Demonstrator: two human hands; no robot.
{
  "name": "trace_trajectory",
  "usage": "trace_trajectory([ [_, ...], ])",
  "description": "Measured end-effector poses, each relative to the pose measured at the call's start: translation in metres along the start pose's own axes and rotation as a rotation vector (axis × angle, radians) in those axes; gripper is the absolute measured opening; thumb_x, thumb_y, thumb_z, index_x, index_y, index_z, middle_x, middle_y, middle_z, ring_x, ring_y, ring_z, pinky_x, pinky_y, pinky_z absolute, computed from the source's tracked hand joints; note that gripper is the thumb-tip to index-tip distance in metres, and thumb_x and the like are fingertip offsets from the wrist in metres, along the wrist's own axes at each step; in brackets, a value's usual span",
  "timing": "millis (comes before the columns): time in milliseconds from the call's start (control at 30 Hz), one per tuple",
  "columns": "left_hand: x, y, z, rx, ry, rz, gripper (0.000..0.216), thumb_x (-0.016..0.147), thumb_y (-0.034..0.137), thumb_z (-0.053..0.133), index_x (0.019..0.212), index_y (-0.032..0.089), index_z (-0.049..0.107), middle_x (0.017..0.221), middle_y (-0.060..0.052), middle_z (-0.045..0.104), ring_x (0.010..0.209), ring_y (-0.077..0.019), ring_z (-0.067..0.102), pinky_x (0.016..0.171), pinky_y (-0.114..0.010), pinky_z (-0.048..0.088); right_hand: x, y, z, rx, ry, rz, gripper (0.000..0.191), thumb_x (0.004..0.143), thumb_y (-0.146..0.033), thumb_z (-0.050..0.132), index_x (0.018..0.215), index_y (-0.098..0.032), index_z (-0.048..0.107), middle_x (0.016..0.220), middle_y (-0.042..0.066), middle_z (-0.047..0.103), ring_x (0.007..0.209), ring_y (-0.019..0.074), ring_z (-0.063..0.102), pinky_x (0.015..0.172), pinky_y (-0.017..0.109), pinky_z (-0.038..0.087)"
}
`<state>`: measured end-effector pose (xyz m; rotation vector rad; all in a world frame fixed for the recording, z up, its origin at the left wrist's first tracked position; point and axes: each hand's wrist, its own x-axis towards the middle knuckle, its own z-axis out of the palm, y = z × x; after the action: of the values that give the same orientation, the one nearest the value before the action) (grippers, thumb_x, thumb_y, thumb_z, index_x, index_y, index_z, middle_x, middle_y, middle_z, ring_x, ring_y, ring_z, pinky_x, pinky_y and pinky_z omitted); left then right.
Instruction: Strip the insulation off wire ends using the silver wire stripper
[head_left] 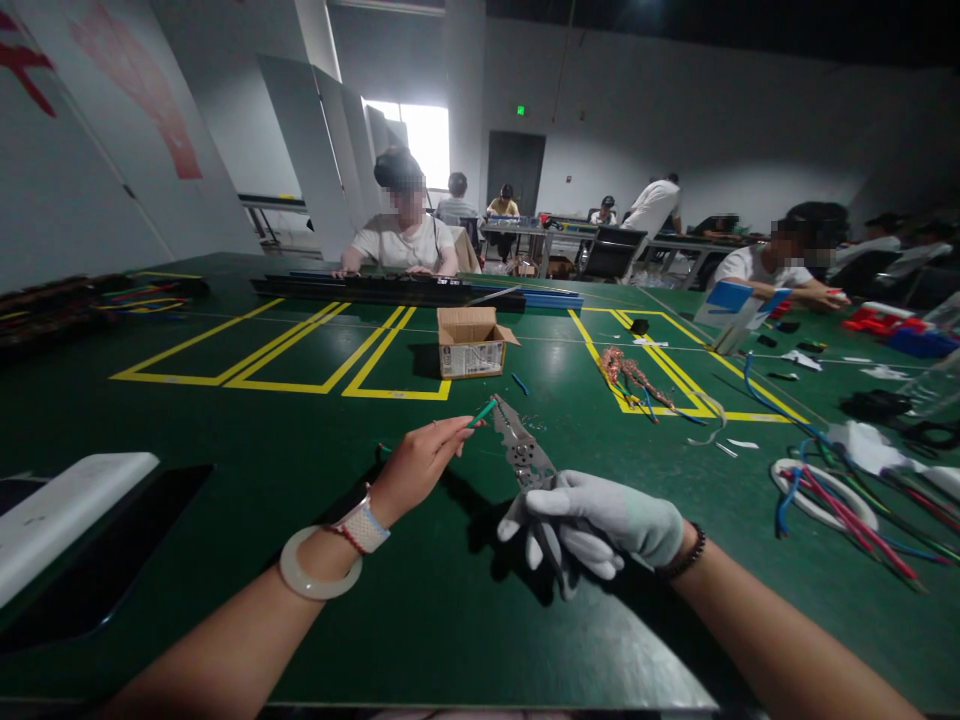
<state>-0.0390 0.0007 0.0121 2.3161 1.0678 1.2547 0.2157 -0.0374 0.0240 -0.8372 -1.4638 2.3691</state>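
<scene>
My left hand [420, 462] is bare and pinches a short green wire [484, 411] between its fingertips, holding the wire's end up to the jaws of a metal wire stripper [521, 445]. My right hand [592, 520], in a white glove, is closed round the stripper's handles just above the green table [420, 600]. A pale bangle and a watch sit on my left wrist, and a dark bead bracelet on my right.
An open cardboard box [469, 342] stands beyond my hands. A pile of stripped copper strands [626, 372] lies to its right. Coloured cables [840, 505] spread at the right. A white board [60, 510] lies at the left. Several people sit at the far tables.
</scene>
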Motion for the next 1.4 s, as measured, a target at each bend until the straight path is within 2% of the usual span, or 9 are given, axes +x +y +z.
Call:
trace_trajectory([
  [100, 0.002, 0.007, -0.003, -0.005, 0.006, -0.085, 0.022, 0.095, 0.027, 0.044, 0.105, 0.016, 0.060, 0.066, 0.001, 0.062, 0.061, -0.0134, 0.061, 0.060, -0.023, 0.045, -0.004, -0.007, 0.004, -0.042, 0.085, -0.006, 0.050, 0.085, -0.045, 0.059, 0.122, -0.012, 0.057, 0.104, 0.013, 0.067, 0.059, 0.0129, 0.067, 0.042, 0.017, 0.048],
  [200, 0.004, 0.015, -0.008, -0.063, 0.041, -0.165, 0.021, 0.096, 0.031, 0.043, 0.097, 0.016, 0.057, 0.065, 0.001, 0.059, 0.058, -0.0124, 0.058, 0.055, -0.021, 0.042, -0.013, -0.019, 0.006, -0.136, 0.206, -0.045, 0.054, 0.083, -0.046, 0.060, 0.125, -0.013, 0.054, 0.108, 0.015, 0.066, 0.074, 0.0194, 0.070, 0.058, 0.026, 0.057],
  [367, 0.005, 0.030, -0.014, -0.225, 0.098, -0.217, 0.023, 0.096, 0.033, 0.041, 0.088, 0.017, 0.056, 0.065, 0.001, 0.054, 0.057, -0.0113, 0.053, 0.049, -0.020, 0.038, -0.012, -0.024, -0.002, -0.517, 0.606, -0.201, 0.053, 0.089, -0.046, 0.051, 0.132, -0.016, 0.046, 0.093, 0.009, 0.069, 0.080, 0.0200, 0.069, 0.073, 0.036, 0.057],
  [467, 0.006, 0.042, -0.013, -0.345, 0.141, -0.232, 0.026, 0.097, 0.036, 0.041, 0.085, 0.017, 0.055, 0.064, 0.002, 0.051, 0.054, -0.0102, 0.049, 0.047, -0.019, 0.037, 0.002, -0.011, -0.007, -0.908, 0.918, -0.420, 0.050, 0.089, -0.037, 0.049, 0.136, -0.020, 0.044, 0.116, 0.010, 0.064, 0.105, 0.0214, 0.062, 0.095, 0.042, 0.048],
  [533, 0.006, 0.051, -0.011, -0.441, 0.185, -0.272, 0.028, 0.097, 0.039, 0.041, 0.084, 0.018, 0.052, 0.061, 0.003, 0.049, 0.051, -0.0093, 0.046, 0.045, -0.018, 0.035, 0.012, -0.002, -0.005, -1.094, 1.020, -0.499, 0.052, 0.090, -0.033, 0.047, 0.139, -0.019, 0.040, 0.133, 0.012, 0.054, 0.121, 0.0222, 0.052, 0.104, 0.043, 0.040],
  [700, 0.005, 0.070, -0.004, -0.633, 0.165, -0.315, 0.031, 0.094, 0.046, 0.044, 0.082, 0.018, 0.050, 0.058, 0.004, 0.047, 0.047, -0.0082, 0.042, 0.041, -0.017, 0.032, 0.020, 0.001, 0.014, -1.210, 1.097, -0.480, 0.055, 0.090, -0.029, 0.045, 0.143, -0.018, 0.035, 0.133, 0.013, 0.053, 0.119, 0.0220, 0.053, 0.098, 0.041, 0.046],
  [1033, -0.003, 0.082, 0.008, -0.742, 0.022, -0.307, 0.034, 0.093, 0.050, 0.046, 0.084, 0.018, 0.052, 0.059, 0.004, 0.050, 0.046, -0.0074, 0.041, 0.040, -0.016, 0.032, 0.012, -0.005, 0.035, -1.122, 1.152, -0.545, 0.052, 0.090, -0.030, 0.046, 0.141, -0.022, 0.037, 0.132, 0.009, 0.053, 0.114, 0.0194, 0.056, 0.097, 0.037, 0.047],
  [1200, 0.001, 0.086, 0.006, -0.790, 0.111, -0.348, 0.035, 0.095, 0.051, 0.041, 0.082, 0.019, 0.048, 0.057, 0.005, 0.050, 0.043, -0.0065, 0.040, 0.038, -0.015, 0.032, 0.011, 0.002, 0.035, -1.125, 1.133, -0.569, 0.052, 0.088, -0.025, 0.045, 0.140, -0.023, 0.039, 0.130, 0.008, 0.055, 0.113, 0.0188, 0.056, 0.097, 0.036, 0.047],
  [1400, 0.000, 0.089, 0.016, -0.876, 0.157, -0.401, 0.032, 0.094, 0.050, 0.042, 0.084, 0.021, 0.043, 0.055, 0.007, 0.050, 0.038, -0.0048, 0.037, 0.035, -0.013, 0.029, 0.011, -0.001, 0.044, -1.196, 1.268, -0.441, 0.067, 0.080, -0.015, 0.047, 0.145, -0.026, 0.030, 0.128, 0.008, 0.054, 0.096, 0.0213, 0.063, 0.080, 0.035, 0.054],
])
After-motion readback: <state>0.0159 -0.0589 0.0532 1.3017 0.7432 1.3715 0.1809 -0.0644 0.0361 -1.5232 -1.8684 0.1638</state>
